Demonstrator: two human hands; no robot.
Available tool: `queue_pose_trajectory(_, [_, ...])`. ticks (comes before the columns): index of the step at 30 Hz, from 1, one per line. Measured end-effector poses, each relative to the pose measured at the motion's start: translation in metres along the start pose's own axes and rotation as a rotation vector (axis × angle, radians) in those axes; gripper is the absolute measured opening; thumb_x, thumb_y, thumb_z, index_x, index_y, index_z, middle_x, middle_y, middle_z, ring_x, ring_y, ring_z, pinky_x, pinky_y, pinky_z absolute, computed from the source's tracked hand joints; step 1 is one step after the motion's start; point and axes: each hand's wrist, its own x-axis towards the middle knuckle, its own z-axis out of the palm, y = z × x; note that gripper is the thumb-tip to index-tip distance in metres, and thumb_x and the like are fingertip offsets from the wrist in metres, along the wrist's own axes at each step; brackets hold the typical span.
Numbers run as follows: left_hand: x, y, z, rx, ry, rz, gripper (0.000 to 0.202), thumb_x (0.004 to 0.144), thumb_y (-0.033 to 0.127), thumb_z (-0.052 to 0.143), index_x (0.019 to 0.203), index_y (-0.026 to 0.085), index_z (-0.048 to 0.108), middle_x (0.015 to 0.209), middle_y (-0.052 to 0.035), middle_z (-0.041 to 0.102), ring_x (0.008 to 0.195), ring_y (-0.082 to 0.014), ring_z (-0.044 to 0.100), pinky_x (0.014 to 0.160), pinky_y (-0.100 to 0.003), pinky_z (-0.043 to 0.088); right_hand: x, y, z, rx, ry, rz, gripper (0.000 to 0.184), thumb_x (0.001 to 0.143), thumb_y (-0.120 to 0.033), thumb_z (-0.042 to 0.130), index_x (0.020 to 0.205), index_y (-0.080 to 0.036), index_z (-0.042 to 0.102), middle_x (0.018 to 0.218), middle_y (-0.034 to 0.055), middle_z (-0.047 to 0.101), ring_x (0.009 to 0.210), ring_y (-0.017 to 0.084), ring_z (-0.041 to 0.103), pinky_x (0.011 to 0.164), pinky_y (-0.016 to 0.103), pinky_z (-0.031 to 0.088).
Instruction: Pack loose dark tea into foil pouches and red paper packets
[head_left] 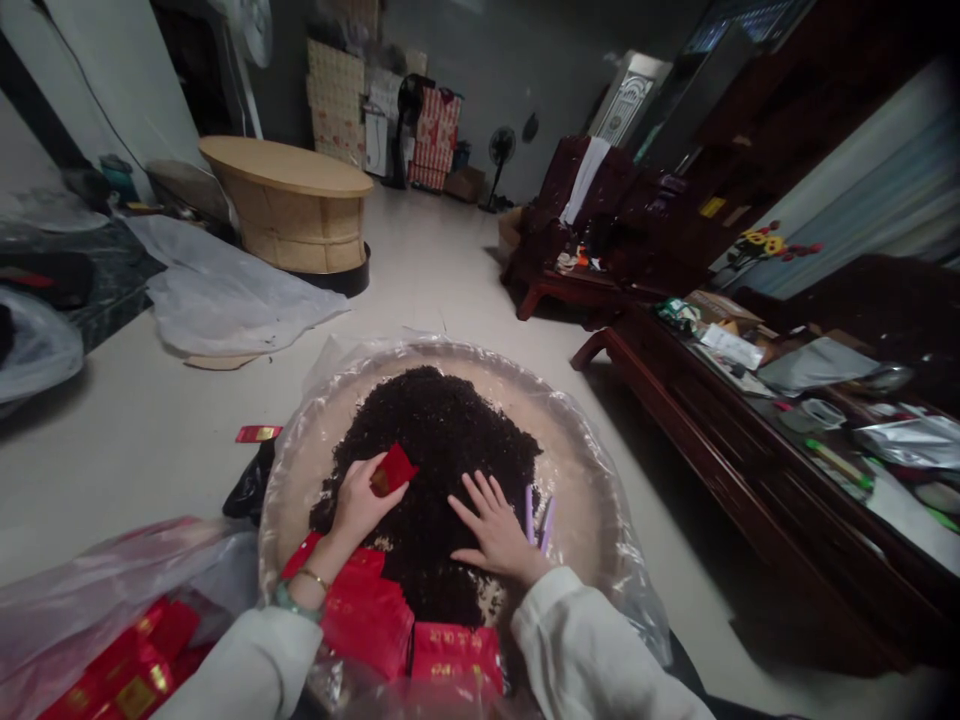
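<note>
My left hand (pixel 366 500) is closed around a small red packet (pixel 394 470), holding it upright over a heap of dark loose tea-like leaves (pixel 427 420). On the right of the heap, my right hand (pixel 491 525) is open with fingers spread, palm down at the leaves. Just beyond its wrist lies a purple two-armed tool (pixel 538 515), perhaps tongs. The leaves rest in a wide round basket (pixel 592 480) lined with clear plastic. Flat red packets (pixel 367 610) are stacked at the basket's near edge, with a red packet bundle (pixel 456 655) beside them.
A plastic bag of red packets (pixel 135 660) stands at lower left, and one red packet (pixel 257 433) lies by a black bag (pixel 251 485). Farther off is a round woven stand (pixel 292 205). To the right, a dark wooden table (pixel 720 440) carries clutter.
</note>
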Motion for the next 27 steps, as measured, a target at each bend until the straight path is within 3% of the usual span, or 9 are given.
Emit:
queue_pose_trajectory(5, [0.0, -0.001, -0.001, -0.01, -0.002, -0.019, 0.046, 0.071, 0.043, 0.068, 0.109, 0.019, 0.062, 0.09, -0.0056, 0.064, 0.074, -0.0198, 0.064, 0.064, -0.032, 0.055, 0.018, -0.013, 0.006, -0.051, -0.024, -0.094, 0.077, 0.084, -0.068, 0.047, 0.149, -0.03, 0.028, 0.157, 0.0121, 0.02, 0.143, 0.038, 0.018, 0.11, 0.057, 0.021])
queue_pose_trajectory(8, [0.0, -0.001, -0.001, -0.008, -0.013, -0.022, 0.046, 0.071, 0.043, 0.068, 0.11, 0.019, 0.062, 0.088, -0.0048, 0.064, 0.073, -0.0196, 0.064, 0.064, -0.032, 0.055, 0.032, -0.021, 0.01, -0.054, 0.011, -0.161, 0.067, 0.086, -0.066, 0.046, 0.143, -0.032, 0.039, 0.153, 0.0096, 0.032, 0.14, 0.035, 0.024, 0.11, 0.055, 0.02])
queue_pose_trajectory(11, [0.0, -0.001, -0.002, -0.005, -0.02, -0.024, 0.046, 0.071, 0.043, 0.068, 0.11, 0.019, 0.062, 0.086, -0.0044, 0.063, 0.071, -0.0191, 0.063, 0.062, -0.032, 0.055, 0.042, -0.027, 0.017, -0.041, 0.079, -0.246, 0.049, 0.089, -0.06, 0.047, 0.126, -0.029, 0.058, 0.136, 0.0084, 0.054, 0.129, 0.029, 0.04, 0.106, 0.047, 0.027])
queue_pose_trajectory(14, [0.0, -0.001, -0.003, 0.002, -0.014, -0.019, 0.046, 0.071, 0.043, 0.067, 0.11, 0.018, 0.062, 0.086, -0.0048, 0.063, 0.069, -0.0189, 0.063, 0.062, -0.032, 0.055, 0.048, -0.031, 0.023, -0.027, 0.12, -0.293, 0.037, 0.091, -0.054, 0.05, 0.109, -0.026, 0.065, 0.11, 0.0065, 0.066, 0.106, 0.023, 0.052, 0.091, 0.038, 0.036])
queue_pose_trajectory(18, [0.001, 0.001, -0.003, 0.015, -0.011, 0.001, 0.046, 0.072, 0.043, 0.067, 0.11, 0.018, 0.062, 0.085, -0.0051, 0.064, 0.072, -0.0205, 0.063, 0.063, -0.033, 0.055, 0.055, -0.033, 0.021, -0.029, 0.108, -0.334, 0.03, 0.093, -0.049, 0.05, 0.093, -0.024, 0.067, 0.084, 0.0034, 0.065, 0.078, 0.017, 0.051, 0.07, 0.031, 0.035])
queue_pose_trajectory(21, [0.001, 0.001, -0.003, 0.018, -0.003, 0.018, 0.045, 0.072, 0.043, 0.066, 0.11, 0.018, 0.062, 0.083, -0.0045, 0.064, 0.072, -0.0204, 0.063, 0.063, -0.033, 0.054, 0.061, -0.031, 0.02, -0.035, 0.116, -0.349, 0.03, 0.094, -0.047, 0.049, 0.087, -0.023, 0.067, 0.073, 0.0023, 0.06, 0.072, 0.016, 0.048, 0.064, 0.03, 0.032])
queue_pose_trajectory(25, [0.001, -0.001, -0.002, 0.018, 0.023, 0.032, 0.046, 0.072, 0.044, 0.067, 0.109, 0.018, 0.062, 0.084, -0.005, 0.064, 0.071, -0.02, 0.063, 0.063, -0.032, 0.054, 0.066, -0.025, 0.019, -0.04, 0.149, -0.24, 0.035, 0.093, -0.049, 0.048, 0.091, -0.021, 0.068, 0.072, 0.0036, 0.06, 0.071, 0.017, 0.049, 0.063, 0.03, 0.034])
queue_pose_trajectory(27, [0.001, -0.002, -0.002, 0.022, 0.024, 0.033, 0.047, 0.072, 0.046, 0.067, 0.11, 0.018, 0.062, 0.084, -0.0051, 0.064, 0.07, -0.0198, 0.063, 0.063, -0.033, 0.054, 0.068, -0.023, 0.016, -0.019, 0.175, -0.135, 0.035, 0.092, -0.051, 0.049, 0.098, -0.022, 0.069, 0.083, 0.0067, 0.064, 0.082, 0.019, 0.053, 0.073, 0.032, 0.039])
